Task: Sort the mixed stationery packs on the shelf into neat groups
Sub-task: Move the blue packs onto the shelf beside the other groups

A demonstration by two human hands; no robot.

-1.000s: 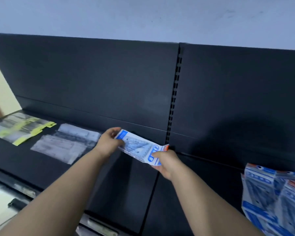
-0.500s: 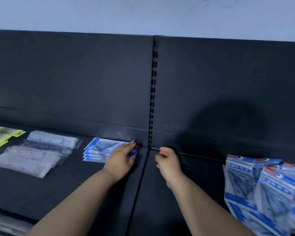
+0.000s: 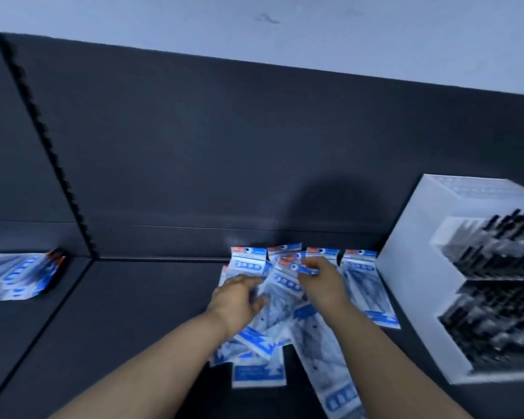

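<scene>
A loose heap of blue-and-white stationery packs (image 3: 360, 285) with red tops lies on the black shelf (image 3: 133, 322), just left of a white display box. My right hand (image 3: 321, 282) pinches the top of one pack (image 3: 288, 285) in the middle of the heap. My left hand (image 3: 239, 300) lies on the left side of the heap, fingers curled onto the same pack. A neat stack of the same packs (image 3: 15, 276) lies at the far left against the back panel.
A white display box (image 3: 412, 285) holding rows of black pens stands at the right, close to the heap. The shelf's black back panel (image 3: 224, 164) rises behind, with a slotted upright (image 3: 52, 152) at the left. Bare shelf lies between the stack and the heap.
The view has swung right. Both hands left the stack at the left and moved to the heap beside the pen box, where they now hold a pack.
</scene>
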